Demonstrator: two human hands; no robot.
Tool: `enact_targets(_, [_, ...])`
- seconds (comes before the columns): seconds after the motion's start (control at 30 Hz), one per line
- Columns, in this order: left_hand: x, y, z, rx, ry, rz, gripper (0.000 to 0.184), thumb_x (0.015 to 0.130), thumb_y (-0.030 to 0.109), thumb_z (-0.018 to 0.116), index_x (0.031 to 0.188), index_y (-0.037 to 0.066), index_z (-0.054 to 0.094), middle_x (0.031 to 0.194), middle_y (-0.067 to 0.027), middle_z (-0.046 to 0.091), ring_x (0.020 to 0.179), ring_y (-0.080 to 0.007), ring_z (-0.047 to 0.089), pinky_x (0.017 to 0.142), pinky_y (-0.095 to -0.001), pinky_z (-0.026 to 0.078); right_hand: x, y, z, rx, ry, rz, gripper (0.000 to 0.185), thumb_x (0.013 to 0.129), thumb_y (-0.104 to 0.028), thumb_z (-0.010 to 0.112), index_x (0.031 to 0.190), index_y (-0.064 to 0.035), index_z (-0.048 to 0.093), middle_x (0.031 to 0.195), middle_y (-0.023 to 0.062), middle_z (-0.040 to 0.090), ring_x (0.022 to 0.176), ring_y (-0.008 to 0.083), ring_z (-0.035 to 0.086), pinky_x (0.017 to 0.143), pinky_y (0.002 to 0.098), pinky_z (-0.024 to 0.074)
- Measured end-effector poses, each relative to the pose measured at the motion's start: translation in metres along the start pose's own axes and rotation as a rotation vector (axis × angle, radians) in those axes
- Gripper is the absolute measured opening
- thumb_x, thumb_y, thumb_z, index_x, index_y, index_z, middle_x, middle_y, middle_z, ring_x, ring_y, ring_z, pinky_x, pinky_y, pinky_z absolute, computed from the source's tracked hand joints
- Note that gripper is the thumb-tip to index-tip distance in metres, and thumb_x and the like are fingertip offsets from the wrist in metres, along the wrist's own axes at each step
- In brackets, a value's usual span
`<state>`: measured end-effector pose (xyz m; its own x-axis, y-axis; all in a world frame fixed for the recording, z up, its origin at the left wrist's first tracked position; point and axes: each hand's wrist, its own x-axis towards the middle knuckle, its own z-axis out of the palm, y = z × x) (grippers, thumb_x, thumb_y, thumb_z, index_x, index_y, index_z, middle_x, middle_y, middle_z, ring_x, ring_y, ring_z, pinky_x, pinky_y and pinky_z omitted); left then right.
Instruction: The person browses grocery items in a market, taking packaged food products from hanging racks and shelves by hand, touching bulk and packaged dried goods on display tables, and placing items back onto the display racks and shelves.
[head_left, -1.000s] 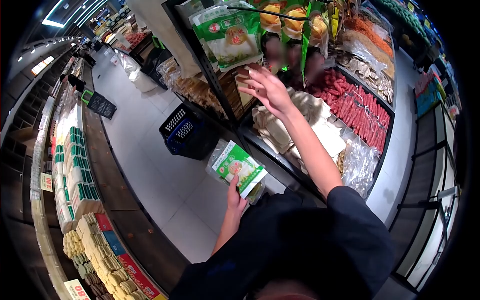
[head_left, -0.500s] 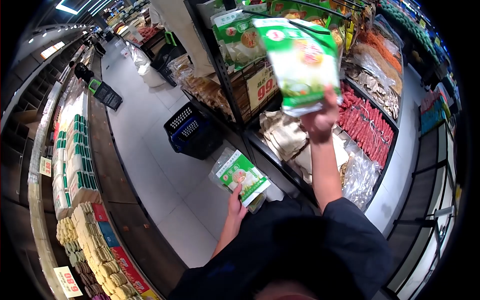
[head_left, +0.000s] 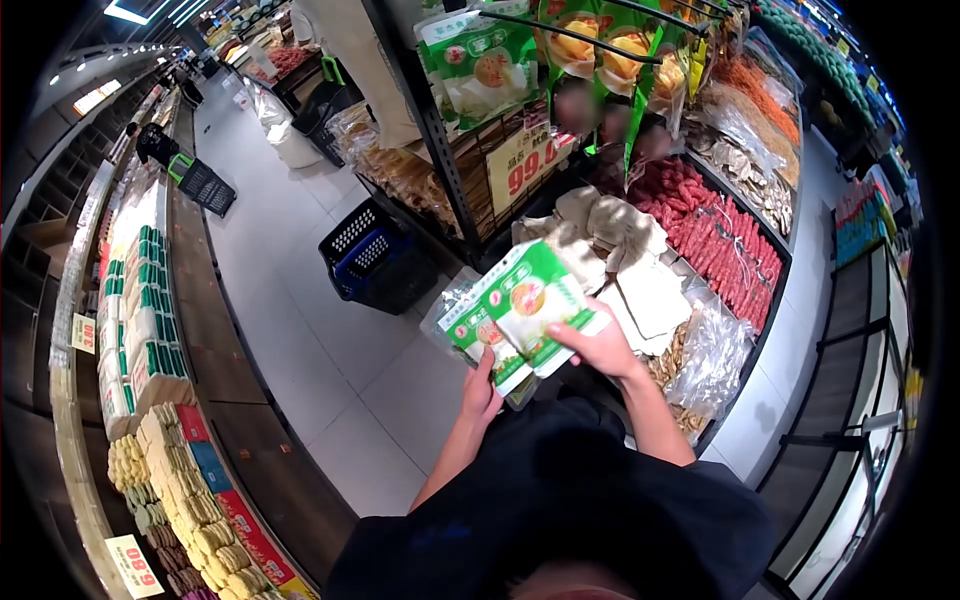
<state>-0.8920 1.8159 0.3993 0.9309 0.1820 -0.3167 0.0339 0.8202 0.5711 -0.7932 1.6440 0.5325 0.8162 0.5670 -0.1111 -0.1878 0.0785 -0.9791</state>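
My left hand (head_left: 482,390) grips a green-and-white packet (head_left: 478,335) near the middle of the view, with a clear plastic package partly hidden behind it. Closed on the lower right edge of a second green-and-white packet (head_left: 530,300) is my right hand (head_left: 598,345). The two packets are side by side and overlap a little. More green packets (head_left: 480,65) hang on metal hooks at the top, above a price sign (head_left: 525,165). Pale flat sheets (head_left: 640,290) lie in the display bin just beyond my right hand.
A dark basket with blue inside (head_left: 375,255) stands on the floor. Red sausages (head_left: 720,240) and clear plastic bags (head_left: 710,360) fill the bin at right. A long shelf with white-and-green packs (head_left: 150,330) runs along the left. A person (head_left: 155,145) stands by a cart farther off.
My right hand, first empty near the hooks, took hold of a packet there and brought it down beside the one in my left hand. My left hand has kept its packet.
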Motion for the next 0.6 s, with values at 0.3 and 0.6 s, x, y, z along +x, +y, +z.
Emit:
enact_targets(0.3, [-0.002, -0.012, -0.022, -0.103, -0.081, -0.003, 0.049, 0.095, 0.025, 0.051, 0.135, 0.003, 0.033, 0.133, -0.0130, 0.045, 0.120, -0.0269, 0.048, 0.102, -0.0424, 0.040, -0.004, 0.004, 0.017, -0.172, -0.140, 0.129, 0.042, 0.081, -0.015, 0.070, 0.117, 0.0012, 0.053, 0.073, 0.0045, 0.063, 0.049, 0.0078, 0.054, 0.044, 0.0212, 0.0413])
enact_targets(0.6, [-0.014, 0.000, -0.035, -0.138, 0.035, -0.009, 0.045, 0.093, 0.018, 0.054, 0.132, 0.002, 0.037, 0.128, -0.0137, 0.050, 0.115, -0.0262, 0.053, 0.098, -0.0404, 0.044, 0.123, -0.030, -0.021, -0.342, 0.086, -0.476, 0.033, 0.086, -0.021, 0.063, 0.113, -0.0010, 0.059, 0.083, 0.0033, 0.062, 0.075, 0.0076, 0.056, 0.066, 0.0242, 0.0475])
